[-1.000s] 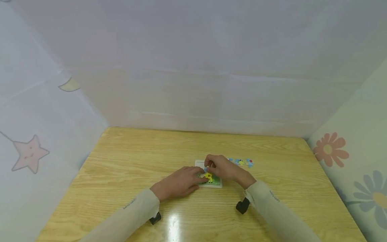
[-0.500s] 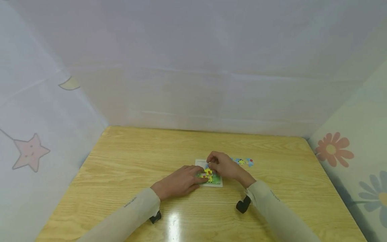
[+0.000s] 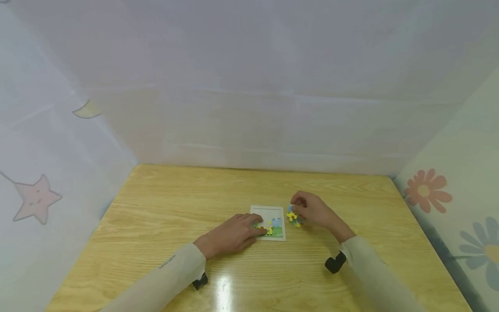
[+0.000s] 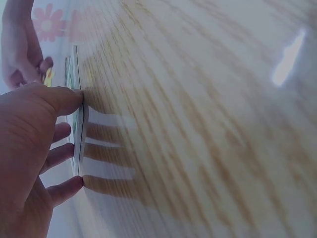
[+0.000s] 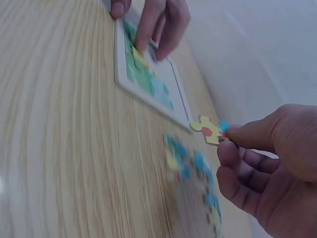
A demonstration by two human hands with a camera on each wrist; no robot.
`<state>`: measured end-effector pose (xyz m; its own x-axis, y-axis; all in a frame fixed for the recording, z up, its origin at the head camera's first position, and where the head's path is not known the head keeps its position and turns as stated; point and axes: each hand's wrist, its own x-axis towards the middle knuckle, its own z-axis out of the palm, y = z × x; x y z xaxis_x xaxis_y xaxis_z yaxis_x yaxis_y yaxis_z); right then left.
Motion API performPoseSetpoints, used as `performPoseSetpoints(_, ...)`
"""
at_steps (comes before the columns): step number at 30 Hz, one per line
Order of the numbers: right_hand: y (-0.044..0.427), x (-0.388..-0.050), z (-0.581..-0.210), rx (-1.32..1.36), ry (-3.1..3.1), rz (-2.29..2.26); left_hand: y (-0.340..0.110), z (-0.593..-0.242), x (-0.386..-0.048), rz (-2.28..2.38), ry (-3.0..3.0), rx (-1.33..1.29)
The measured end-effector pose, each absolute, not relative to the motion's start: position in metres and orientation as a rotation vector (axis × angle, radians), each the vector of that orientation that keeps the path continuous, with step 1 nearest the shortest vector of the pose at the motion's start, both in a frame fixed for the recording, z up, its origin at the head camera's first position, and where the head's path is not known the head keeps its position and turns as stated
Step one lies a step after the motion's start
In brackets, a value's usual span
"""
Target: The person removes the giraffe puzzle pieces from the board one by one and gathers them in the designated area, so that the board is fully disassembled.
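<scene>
A white-framed puzzle board (image 3: 283, 236) lies on the table, its lower part filled with green, yellow and blue pieces, its upper part bare white. My left hand (image 3: 233, 234) lies over the board's left side, fingers spread and fairly straight, fingertips touching it; in the left wrist view the thumb and fingers of this hand (image 4: 34, 144) rest along the board's edge. Right of the board, my right hand (image 3: 313, 211) pinches a yellow piece with red and blue parts (image 3: 291, 215). The right wrist view shows that piece (image 5: 207, 131) between thumb and fingers of the right hand (image 5: 267, 168), above the table.
Loose puzzle pieces (image 5: 200, 168) lie beside the board on its right, partly hidden by my right hand in the head view. The wooden table (image 3: 187, 186) meets pale cloth walls (image 3: 234, 130) at the back and sides.
My right hand has moved right, off the board, with the yellow piece lifted away in its fingers. The upper part of the board is now uncovered. My left hand has stayed in place.
</scene>
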<state>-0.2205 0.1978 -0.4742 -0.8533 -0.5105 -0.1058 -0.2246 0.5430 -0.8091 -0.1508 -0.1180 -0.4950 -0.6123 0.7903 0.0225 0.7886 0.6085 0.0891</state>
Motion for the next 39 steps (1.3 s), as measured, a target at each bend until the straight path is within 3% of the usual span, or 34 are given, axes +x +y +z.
performPoseSetpoints(8, 0.246, -0.216, -0.472, -0.500, 2.559, -1.084, -0.117, -0.496, -0.150, 0.124, 2.803, 1.349)
performPoseSetpoints(18, 0.258, -0.216, -0.485, -0.603, 2.556, -1.020, -0.116, -0.496, -0.147, 0.151, 2.831, 1.367)
performPoseSetpoints(26, 0.239, -0.209, -0.478, -0.609, 2.597, -1.007, -0.116, -0.494, -0.149, 0.249, 2.860, 1.251)
performPoseSetpoints(39, 0.165, -0.201, -0.478, -0.811, 2.584, -0.730, -0.109, -0.491, -0.160, 0.381, 2.872, 0.846)
